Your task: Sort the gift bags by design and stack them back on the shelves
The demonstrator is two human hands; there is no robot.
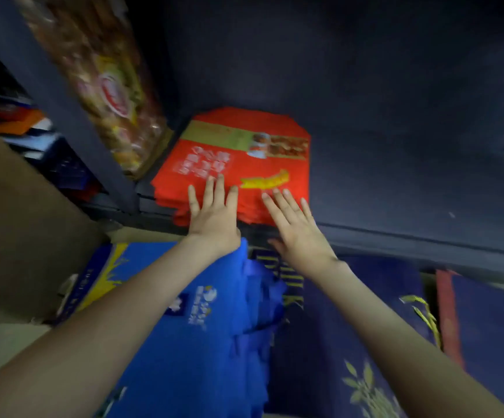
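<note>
A stack of flat red gift bags (244, 155) with white print and a yellow banner lies on the dark shelf (395, 176). My left hand (214, 215) rests flat on the stack's near edge, fingers straight. My right hand (296, 227) lies beside it with spread straight fingers on the stack's near right edge. Below the shelf edge, bright blue fabric bags (202, 327) are piled, with dark navy bags (350, 342) printed with gold leaves to their right.
A clear-wrapped brown and yellow package (109, 86) leans against the grey shelf upright (63, 116) at the left. A brown cardboard box (18, 221) stands at the lower left. A red-edged navy bag (450, 315) sits at the far right.
</note>
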